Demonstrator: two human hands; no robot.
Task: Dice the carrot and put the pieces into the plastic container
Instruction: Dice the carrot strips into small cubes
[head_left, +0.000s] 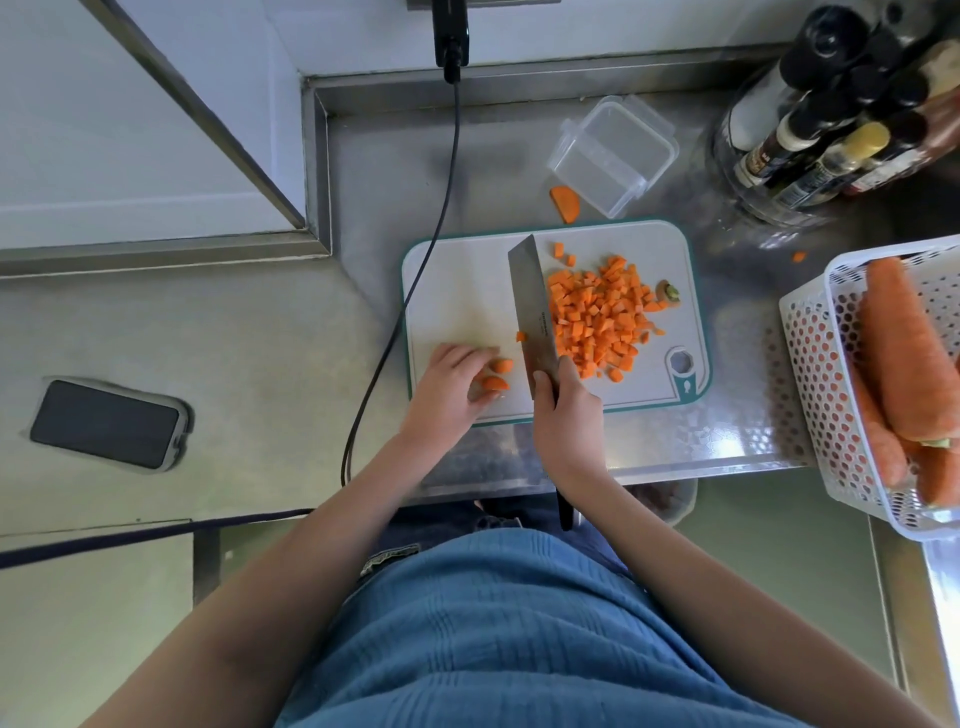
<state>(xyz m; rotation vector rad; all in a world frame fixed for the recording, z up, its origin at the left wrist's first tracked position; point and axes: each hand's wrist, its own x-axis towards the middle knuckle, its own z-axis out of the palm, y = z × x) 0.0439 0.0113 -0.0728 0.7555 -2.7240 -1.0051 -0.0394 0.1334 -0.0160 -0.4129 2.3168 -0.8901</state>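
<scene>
A white cutting board (457, 291) with a teal rim lies on the steel counter. A pile of diced carrot (597, 317) covers its right half. My right hand (563, 410) grips a cleaver (530, 306), its blade standing on the board just left of the pile. My left hand (452, 384) holds down two carrot slices (496, 375) at the board's near left corner. One small dice (521, 336) lies left of the blade. The clear plastic container (613, 153) stands behind the board with nothing in it.
A carrot chunk (565, 202) lies on the counter beside the container. A white perforated basket (841, 374) of whole carrots stands at the right. Spice bottles (831, 124) crowd the back right. A phone (106, 423) lies at the left. A black cable (415, 291) crosses the board's left edge.
</scene>
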